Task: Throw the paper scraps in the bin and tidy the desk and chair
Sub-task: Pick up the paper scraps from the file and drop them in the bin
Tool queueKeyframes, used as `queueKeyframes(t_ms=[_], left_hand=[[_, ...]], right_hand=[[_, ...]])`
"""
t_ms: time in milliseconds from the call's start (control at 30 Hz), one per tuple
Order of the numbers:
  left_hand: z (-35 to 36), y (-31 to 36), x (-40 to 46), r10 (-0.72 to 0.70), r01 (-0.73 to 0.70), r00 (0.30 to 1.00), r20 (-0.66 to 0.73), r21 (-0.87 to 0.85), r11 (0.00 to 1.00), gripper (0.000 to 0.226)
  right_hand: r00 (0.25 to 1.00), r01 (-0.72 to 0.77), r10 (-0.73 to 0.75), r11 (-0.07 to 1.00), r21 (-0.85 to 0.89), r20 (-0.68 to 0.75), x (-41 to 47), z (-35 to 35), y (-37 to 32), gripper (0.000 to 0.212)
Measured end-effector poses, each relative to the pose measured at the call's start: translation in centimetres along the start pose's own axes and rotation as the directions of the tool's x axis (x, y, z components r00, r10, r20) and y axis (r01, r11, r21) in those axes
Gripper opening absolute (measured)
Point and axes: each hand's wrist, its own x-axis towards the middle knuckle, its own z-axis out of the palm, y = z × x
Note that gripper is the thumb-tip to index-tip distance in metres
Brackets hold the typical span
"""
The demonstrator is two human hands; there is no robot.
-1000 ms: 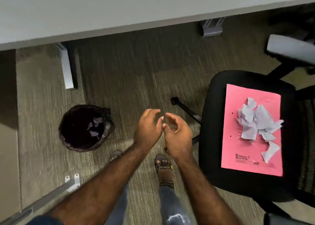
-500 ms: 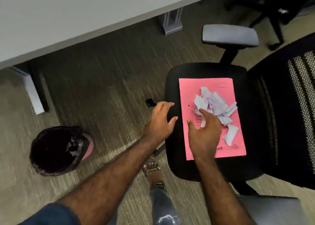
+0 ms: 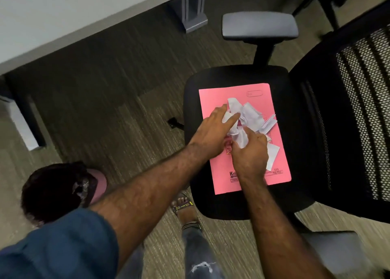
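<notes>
White paper scraps [image 3: 251, 116] lie heaped on a pink folder [image 3: 221, 169], which rests flat on the black chair seat [image 3: 295, 101]. My left hand [image 3: 213, 131] presses into the heap from the left with its fingers curled around some scraps. My right hand [image 3: 250, 154] closes on scraps at the heap's near side; one white piece sticks up between its thumb and fingers. A loose scrap [image 3: 273, 155] lies apart to the right. The bin [image 3: 52, 192], lined with a black bag and holding a few scraps, stands on the floor at lower left.
The grey desk edge [image 3: 63, 25] runs along the top left, with a desk leg [image 3: 193, 14] beneath. The chair has a mesh back [image 3: 358, 114] on the right and a grey armrest [image 3: 259, 25] at the far side. My sandalled foot [image 3: 185, 211] stands on the carpet between bin and chair.
The view swung from the bin to the chair. Both hands, empty and together a second ago, reached right onto the pink folder and closed around the scrap heap.
</notes>
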Motion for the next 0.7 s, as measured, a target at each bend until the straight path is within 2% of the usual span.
queueKeyframes(t_ms=[167, 333, 533, 700], left_hand=[[0.6, 0.5, 0.3, 0.043, -0.044, 0.999, 0.016, 0.038, 0.998, 0.054], [0.4, -0.2, 0.0, 0.068, -0.070, 0.998, 0.018, 0.157, 0.985, 0.030], [0.7, -0.3, -0.6, 0.069, -0.065, 0.997, -0.044, 0.088, 0.994, 0.024], [0.6, -0.2, -1.0, -0.039, 0.037, 0.993, -0.110, -0.022, 0.999, 0.026]], right_hand=[[1.000, -0.008, 0.008, 0.999, -0.037, 0.004, 0.4, 0.3, 1.2, 0.040], [1.000, -0.030, 0.030, 1.000, -0.009, -0.001, 0.1, 0.5, 1.6, 0.032], [0.993, -0.101, 0.106, 0.990, 0.094, -0.043, -0.5, -0.8, 2.5, 0.028], [0.981, -0.174, 0.188, 0.963, 0.204, -0.050, -1.2, -1.9, 3.6, 0.022]])
